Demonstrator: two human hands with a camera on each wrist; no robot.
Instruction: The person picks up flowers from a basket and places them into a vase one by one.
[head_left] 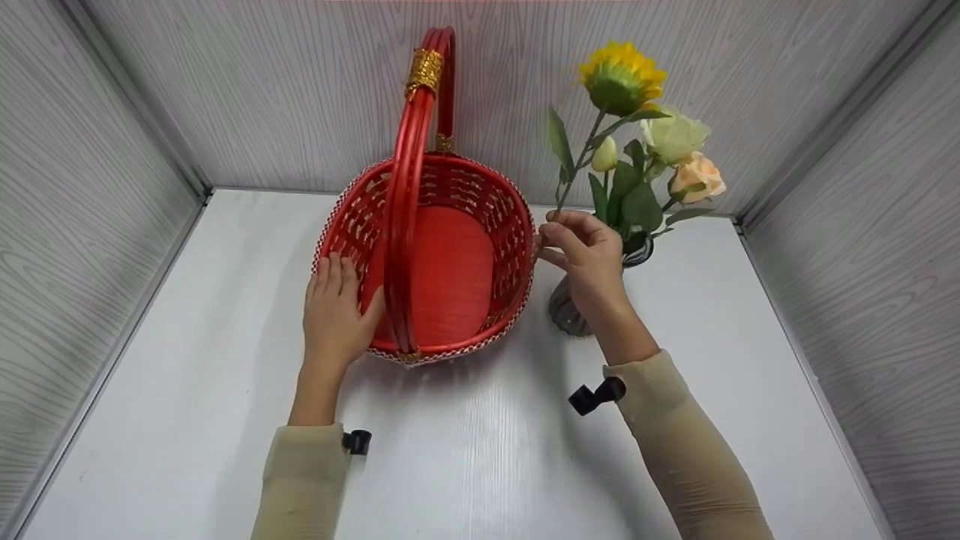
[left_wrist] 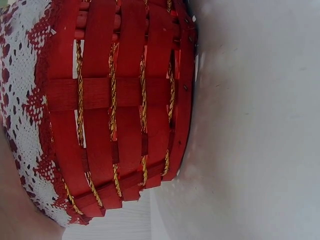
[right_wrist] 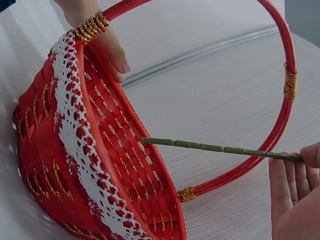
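Observation:
A red woven basket (head_left: 454, 277) with a tall arched handle (head_left: 406, 195) and white lace round its rim stands on the table. My left hand (head_left: 335, 311) rests on its left rim, fingers straight, with the thumb reaching inward near the handle. In the left wrist view the basket's outer wall (left_wrist: 130, 95) fills much of the picture. Just off the right rim, my right hand (head_left: 589, 251) pinches the stem of a yellow sunflower (head_left: 621, 79) between thumb and fingers, bloom upward. The stem's cut end (right_wrist: 160, 142) shows in front of the basket opening in the right wrist view.
Behind my right hand stands a glass vase (head_left: 568, 311), partly hidden, with a pale green rose (head_left: 675, 135), a peach rose (head_left: 697, 178) and a pale bud (head_left: 604, 154). Grey wood-grain panels (head_left: 300, 82) enclose the white table (head_left: 480, 465) at the back and sides.

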